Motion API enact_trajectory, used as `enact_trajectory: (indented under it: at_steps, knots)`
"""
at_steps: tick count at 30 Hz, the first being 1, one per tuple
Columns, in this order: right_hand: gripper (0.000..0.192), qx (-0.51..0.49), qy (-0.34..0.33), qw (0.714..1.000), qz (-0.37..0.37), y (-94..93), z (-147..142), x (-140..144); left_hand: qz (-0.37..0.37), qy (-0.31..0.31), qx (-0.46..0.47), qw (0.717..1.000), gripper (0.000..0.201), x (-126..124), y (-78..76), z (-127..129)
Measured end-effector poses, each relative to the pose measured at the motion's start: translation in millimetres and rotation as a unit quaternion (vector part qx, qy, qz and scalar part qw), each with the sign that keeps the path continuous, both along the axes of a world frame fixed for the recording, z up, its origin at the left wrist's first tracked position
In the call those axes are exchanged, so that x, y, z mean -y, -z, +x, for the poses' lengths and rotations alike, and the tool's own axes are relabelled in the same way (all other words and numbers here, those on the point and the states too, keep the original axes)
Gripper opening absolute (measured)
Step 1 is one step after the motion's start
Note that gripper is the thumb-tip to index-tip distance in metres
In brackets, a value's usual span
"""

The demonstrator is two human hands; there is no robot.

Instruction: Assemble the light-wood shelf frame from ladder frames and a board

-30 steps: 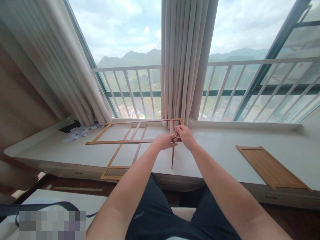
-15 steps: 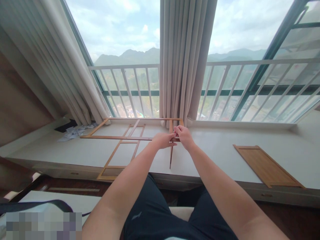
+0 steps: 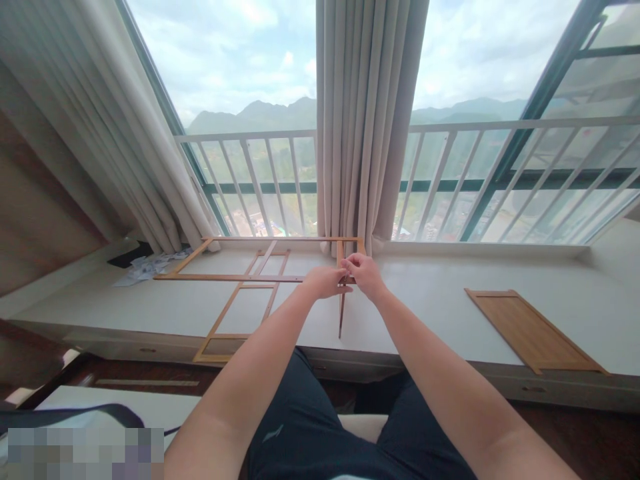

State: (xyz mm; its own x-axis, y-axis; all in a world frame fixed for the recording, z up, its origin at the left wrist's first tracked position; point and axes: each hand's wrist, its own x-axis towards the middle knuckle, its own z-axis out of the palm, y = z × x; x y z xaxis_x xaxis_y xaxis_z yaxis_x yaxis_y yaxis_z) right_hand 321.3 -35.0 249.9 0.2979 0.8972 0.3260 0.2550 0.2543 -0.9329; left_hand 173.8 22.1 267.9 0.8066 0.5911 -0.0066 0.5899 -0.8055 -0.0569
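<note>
Hands point(image 3: 327, 281) meet, apparently pinching wooden frame point(image 3: 235, 277) on sill point(image 3: 430, 307)

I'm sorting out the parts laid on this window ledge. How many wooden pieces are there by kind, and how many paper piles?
Open wooden lattice frame: 1
Solid wooden panel: 1
Pile of paper scraps: 1
Total: 3

White window ledge point(image 3: 430, 300) with wooden lattice frame point(image 3: 240, 283), wooden panel point(image 3: 530, 330), crumpled papers point(image 3: 145, 267)
</note>
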Motion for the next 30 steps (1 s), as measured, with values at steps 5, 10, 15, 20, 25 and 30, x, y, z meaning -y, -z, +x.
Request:
enact_trajectory:
  at_steps: [5,10,15,20,25,30]
  knots:
    - [0.028,0.014,-0.02,1.0,-0.002,0.1,0,1,-0.007,-0.005,0.009,1.0,0.049,0,-0.2,0]
    - [0.027,0.024,-0.034,0.999,0.0,0.2,-1,1,-0.015,0.0,0.006,1.0,0.048,-1,0.1,-1]
    - [0.029,0.037,-0.049,0.998,0.009,-1.5,-3,6,-0.017,0.002,0.008,1.0,0.048,-3,2.1,-2]
    - [0.031,0.107,0.0,0.993,0.048,-5.1,-6,11,-0.018,0.0,0.009,1.0,0.049,-3,3.3,0]
    - [0.033,0.136,0.074,0.986,0.069,-3.6,-8,11,-0.021,-0.009,0.011,1.0,0.049,2,1.2,5]
    - [0.035,0.134,0.136,0.98,0.055,-0.2,-9,7,-0.022,-0.003,0.001,1.0,0.046,6,-1.7,10]
